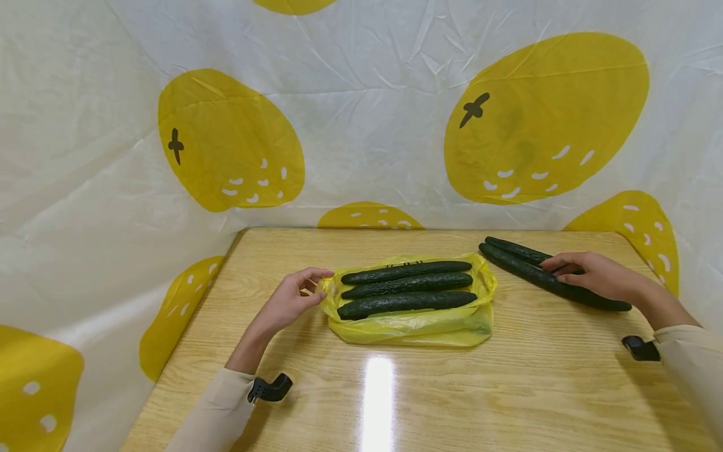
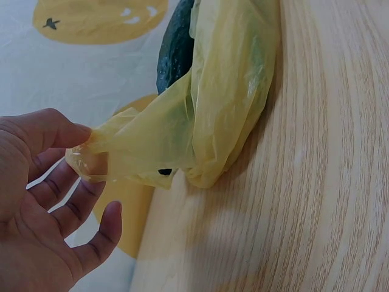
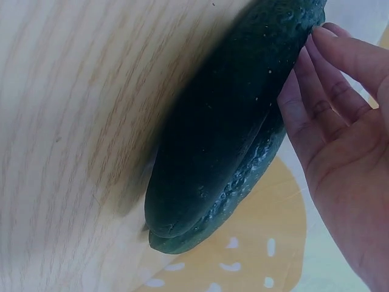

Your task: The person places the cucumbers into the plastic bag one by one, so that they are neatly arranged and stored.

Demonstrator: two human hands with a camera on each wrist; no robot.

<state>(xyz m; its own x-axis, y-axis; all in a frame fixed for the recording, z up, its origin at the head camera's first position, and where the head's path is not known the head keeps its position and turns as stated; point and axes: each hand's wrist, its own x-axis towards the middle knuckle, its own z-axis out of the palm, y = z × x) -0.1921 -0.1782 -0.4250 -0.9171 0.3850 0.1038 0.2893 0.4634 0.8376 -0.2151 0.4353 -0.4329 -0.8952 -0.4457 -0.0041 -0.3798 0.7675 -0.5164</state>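
Note:
A yellow plastic bag point(image 1: 409, 333) lies on the table with its mouth facing up, and three dark green cucumbers point(image 1: 408, 304) lie side by side in it. At the bag's left end, my left hand point(image 1: 289, 300) pinches the rim between thumb and forefinger; the left wrist view shows the plastic film point(image 2: 140, 146) pulled taut, the other fingers loose. Off to the right, two more cucumbers point(image 1: 511, 262) lie against each other. My right hand point(image 1: 599, 275) is over them, thumb at the nearer cucumber's point(image 3: 225, 134) side, fingers fairly straight; their tips are partly hidden.
The wooden table point(image 1: 429, 395) meets a white curtain point(image 1: 373, 144) with yellow fruit prints at the back and left. Black wrist mounts point(image 1: 272, 388) sit on both sleeves. Bright light reflects off the front of the tabletop.

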